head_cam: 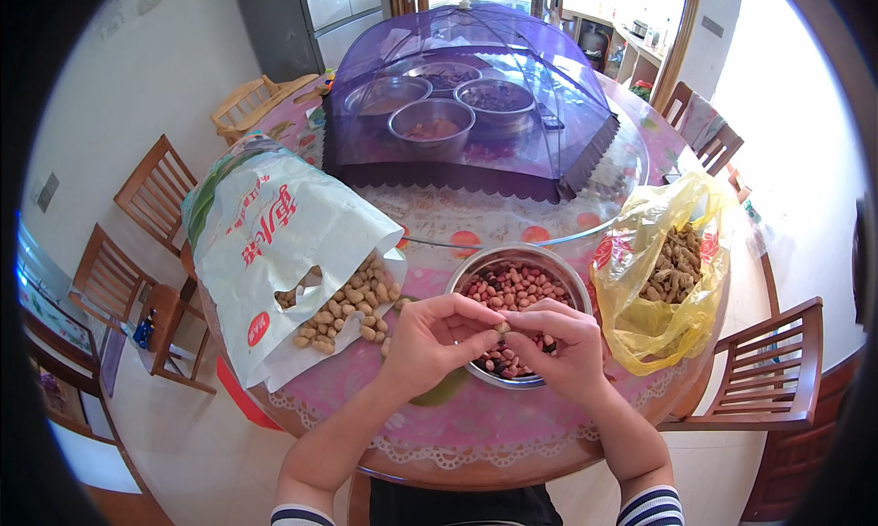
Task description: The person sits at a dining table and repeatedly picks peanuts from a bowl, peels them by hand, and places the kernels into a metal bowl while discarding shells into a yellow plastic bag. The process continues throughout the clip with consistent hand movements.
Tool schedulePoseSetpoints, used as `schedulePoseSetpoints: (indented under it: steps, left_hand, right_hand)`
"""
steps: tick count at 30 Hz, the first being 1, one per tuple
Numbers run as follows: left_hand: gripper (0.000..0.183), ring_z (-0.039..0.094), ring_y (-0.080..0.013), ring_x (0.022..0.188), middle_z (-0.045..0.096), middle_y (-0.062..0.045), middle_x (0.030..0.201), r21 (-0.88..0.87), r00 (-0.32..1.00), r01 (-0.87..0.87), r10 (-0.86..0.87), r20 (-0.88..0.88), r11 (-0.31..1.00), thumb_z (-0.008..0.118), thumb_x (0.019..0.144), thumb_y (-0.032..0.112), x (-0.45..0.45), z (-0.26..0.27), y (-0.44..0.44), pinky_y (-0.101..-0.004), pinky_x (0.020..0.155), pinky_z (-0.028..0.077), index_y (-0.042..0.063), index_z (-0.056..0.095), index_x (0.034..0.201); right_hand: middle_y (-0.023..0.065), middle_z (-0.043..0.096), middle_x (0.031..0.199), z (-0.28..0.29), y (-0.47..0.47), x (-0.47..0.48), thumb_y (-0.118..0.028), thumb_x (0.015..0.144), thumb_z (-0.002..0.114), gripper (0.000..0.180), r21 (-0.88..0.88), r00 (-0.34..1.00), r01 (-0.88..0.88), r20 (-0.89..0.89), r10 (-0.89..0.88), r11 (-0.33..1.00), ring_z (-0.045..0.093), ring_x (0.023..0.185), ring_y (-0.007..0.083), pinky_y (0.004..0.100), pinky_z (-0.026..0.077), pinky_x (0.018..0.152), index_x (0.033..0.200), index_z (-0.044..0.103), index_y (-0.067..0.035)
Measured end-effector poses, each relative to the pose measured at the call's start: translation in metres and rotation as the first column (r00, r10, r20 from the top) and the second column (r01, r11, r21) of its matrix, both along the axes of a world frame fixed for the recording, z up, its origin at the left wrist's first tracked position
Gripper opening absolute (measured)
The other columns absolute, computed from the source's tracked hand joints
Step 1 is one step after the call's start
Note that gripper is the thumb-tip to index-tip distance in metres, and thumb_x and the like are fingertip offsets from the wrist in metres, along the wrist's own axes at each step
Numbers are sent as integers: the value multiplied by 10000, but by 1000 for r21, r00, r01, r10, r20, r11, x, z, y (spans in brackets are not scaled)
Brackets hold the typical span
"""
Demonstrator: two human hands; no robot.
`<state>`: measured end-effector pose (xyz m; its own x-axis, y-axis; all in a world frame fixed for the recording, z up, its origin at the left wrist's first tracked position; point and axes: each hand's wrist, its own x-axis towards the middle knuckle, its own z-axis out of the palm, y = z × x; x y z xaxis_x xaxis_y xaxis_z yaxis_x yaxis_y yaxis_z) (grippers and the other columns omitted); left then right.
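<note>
Between the fingertips of my left hand (439, 337) and my right hand (559, 341) is one small peanut (503, 327), mostly covered by the fingers. Both hands are held over a round steel bowl (584, 286) of shelled peanut kernels (525, 286), reddish and pinkish with some dark ones. To the left, a white printed plastic bag (309, 210) lies on its side, and unshelled peanuts (357, 296) spill from its mouth. A yellow translucent plastic bag (617, 320) stands open on the right with empty-looking peanut shells (675, 265) inside.
A purple mesh food cover (473, 39) stands over several steel bowls (432, 124) on a glass turntable (439, 217). The round table (480, 423) has a pink floral cloth with a lace-like edge. Wooden chairs (768, 368) surround it.
</note>
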<state>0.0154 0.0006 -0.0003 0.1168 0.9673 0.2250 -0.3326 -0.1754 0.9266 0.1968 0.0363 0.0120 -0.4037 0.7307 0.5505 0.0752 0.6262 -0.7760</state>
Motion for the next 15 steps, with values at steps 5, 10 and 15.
schedulePoseSetpoints:
  steps: [5, 10, 15]
  left_hand:
    - [154, 632, -133, 908, 642, -101, 975, 96, 999, -47, 49, -21, 994, 669, 797, -91, 3, -7, 0, -254, 813, 544, -44, 640, 941]
    - [103, 620, -123, 888, 633, -95, 962, 119, 997, -63, 68, -37, 991, 669, 782, -109, 5, -10, -1, -245, 784, 542, -33, 655, 849]
    - [107, 627, -135, 854, 648, -113, 943, 56, 994, -101, 103, -21, 993, 672, 756, -130, 8, -6, -3, -257, 771, 535, -25, 670, 781]
  right_hand:
    - [97, 677, 829, -3, 0, 0, 23, 733, 717, 180, 77, 1000, 21, -17, -20, 997, 662, 702, 162, 255, 521, 604, 910, 705, -7]
    - [89, 670, 811, -6, 1, 2, 19, 719, 733, 154, 93, 1000, -5, -10, 6, 996, 657, 671, 147, 239, 512, 560, 868, 705, -6]
    - [88, 666, 805, -7, -1, 1, 25, 718, 729, 116, 111, 1000, 12, -19, -10, 994, 657, 663, 153, 246, 518, 572, 826, 693, 1]
